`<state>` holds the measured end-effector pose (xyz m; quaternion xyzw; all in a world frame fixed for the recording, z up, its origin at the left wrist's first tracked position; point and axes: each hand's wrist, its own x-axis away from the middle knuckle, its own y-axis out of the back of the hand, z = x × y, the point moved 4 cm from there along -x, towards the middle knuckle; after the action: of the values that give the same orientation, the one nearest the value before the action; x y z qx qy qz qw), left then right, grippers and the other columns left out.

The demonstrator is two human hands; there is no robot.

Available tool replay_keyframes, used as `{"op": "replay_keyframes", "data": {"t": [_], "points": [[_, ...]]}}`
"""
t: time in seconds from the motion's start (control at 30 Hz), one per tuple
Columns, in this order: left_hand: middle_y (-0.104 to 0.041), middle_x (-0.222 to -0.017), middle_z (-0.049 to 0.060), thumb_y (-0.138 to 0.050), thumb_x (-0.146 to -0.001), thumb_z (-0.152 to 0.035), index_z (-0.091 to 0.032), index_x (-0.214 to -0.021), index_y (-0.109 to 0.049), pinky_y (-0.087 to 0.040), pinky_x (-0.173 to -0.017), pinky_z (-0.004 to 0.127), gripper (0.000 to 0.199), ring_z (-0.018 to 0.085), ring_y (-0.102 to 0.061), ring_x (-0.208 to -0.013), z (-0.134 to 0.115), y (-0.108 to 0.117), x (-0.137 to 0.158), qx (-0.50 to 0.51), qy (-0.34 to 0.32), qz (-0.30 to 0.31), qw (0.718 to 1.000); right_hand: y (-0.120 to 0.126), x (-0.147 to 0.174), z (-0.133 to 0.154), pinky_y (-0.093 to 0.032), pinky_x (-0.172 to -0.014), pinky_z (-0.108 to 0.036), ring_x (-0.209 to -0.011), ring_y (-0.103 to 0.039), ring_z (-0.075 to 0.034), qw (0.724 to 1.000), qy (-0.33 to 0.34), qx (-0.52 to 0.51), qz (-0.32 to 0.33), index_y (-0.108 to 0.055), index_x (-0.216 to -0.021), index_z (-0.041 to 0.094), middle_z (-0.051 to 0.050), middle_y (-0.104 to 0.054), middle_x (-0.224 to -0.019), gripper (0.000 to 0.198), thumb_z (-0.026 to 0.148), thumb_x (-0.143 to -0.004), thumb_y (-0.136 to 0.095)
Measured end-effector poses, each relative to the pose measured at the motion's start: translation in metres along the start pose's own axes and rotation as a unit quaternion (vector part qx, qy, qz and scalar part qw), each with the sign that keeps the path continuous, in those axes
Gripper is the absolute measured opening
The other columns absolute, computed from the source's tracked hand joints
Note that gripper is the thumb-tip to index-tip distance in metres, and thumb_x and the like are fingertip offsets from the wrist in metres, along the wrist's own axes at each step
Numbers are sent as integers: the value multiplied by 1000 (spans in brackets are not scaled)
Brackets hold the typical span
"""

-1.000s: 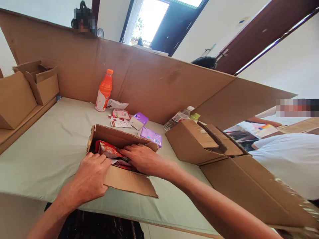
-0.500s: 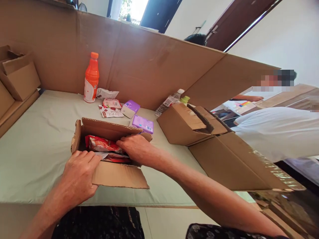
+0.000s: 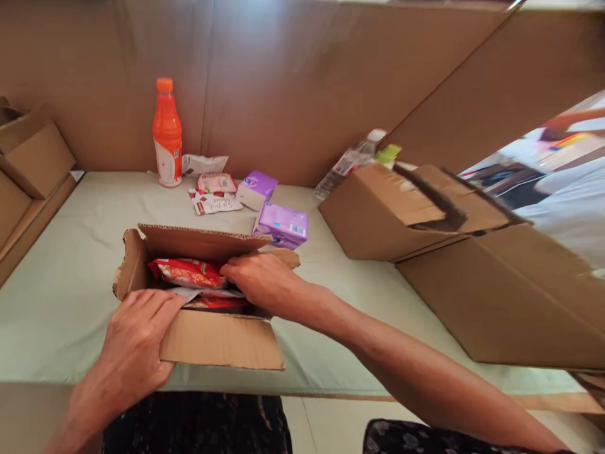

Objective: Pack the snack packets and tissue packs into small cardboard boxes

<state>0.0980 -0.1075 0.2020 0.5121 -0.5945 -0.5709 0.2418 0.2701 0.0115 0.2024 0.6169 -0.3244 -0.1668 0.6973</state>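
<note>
Green cloth [image 3: 70, 284] under box [image 3: 222, 340]; cardboard wall [image 3: 283, 94] behind.

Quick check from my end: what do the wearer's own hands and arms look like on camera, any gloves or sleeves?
Left hand and right hand are both ungloved, with no rings, watch or bracelet visible. Both forearms look bare. Dark cloth with a small pale pattern shows beneath the right forearm; I can't tell whether it's a sleeve.
</note>
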Motion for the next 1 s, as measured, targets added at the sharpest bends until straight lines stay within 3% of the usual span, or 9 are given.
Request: {"op": "replay_keyframes", "data": {"t": [0.17,0.33,0.5,0.67,0.8,1.0], "points": [[-65,-126,13,-53,-64,-4,-15,-125,-56,-43,-102,50,61,32,-60,-117,-6,1,9,6,0,-3,1000,-1,9,0,-40,-67,-31,-84,-68,-22,1000,14,-18,-20,-72,-94,15,-11,-75,-92,26,4,-89,-50],[-64,-128,14,-55,-71,-5,-16,-130,-53,-45,-103,49,60,31,-59,-119,-8,2,10,17,-4,-32,999,2,11,0,-39,-65,-30,-80,-68,-21,999,27,-11,-37,-71,-91,14,-10,-74,-88,22,2,-87,-52],[-48,-148,16,-56,-78,-4,-18,-132,-50,-47,-106,47,57,32,-50,-135,-5,8,3,33,11,-55,998,1,5,-4,-39,-64,-30,-79,-67,-20,998,29,-20,-44,-71,-91,14,-9,-74,-88,20,4,-87,-54],[-56,-139,15,-54,-81,-2,-18,-119,-56,-46,-106,48,41,31,-52,-133,-9,7,4,32,-6,-48,998,-1,6,-4,-37,-63,-29,-79,-66,-19,999,20,-25,-44,-71,-90,14,-9,-74,-86,20,4,-88,-54],[-57,-137,16,-52,-81,0,-16,-119,-57,-46,-106,50,42,32,-52,-134,-11,5,5,31,-4,-47,998,1,11,-5,-39,-65,-30,-82,-67,-22,997,36,-57,-42,-71,-97,14,-11,-75,-94,15,18,-93,-57],[-51,-146,19,-51,-81,0,-13,-129,-54,-44,-110,51,49,33,-46,-139,-11,5,3,22,-5,-42,999,11,17,-5,-45,-72,-32,-85,-68,-23,988,102,-112,-30,-69,-111,15,-11,-75,-101,27,32,-93,-59]]}}
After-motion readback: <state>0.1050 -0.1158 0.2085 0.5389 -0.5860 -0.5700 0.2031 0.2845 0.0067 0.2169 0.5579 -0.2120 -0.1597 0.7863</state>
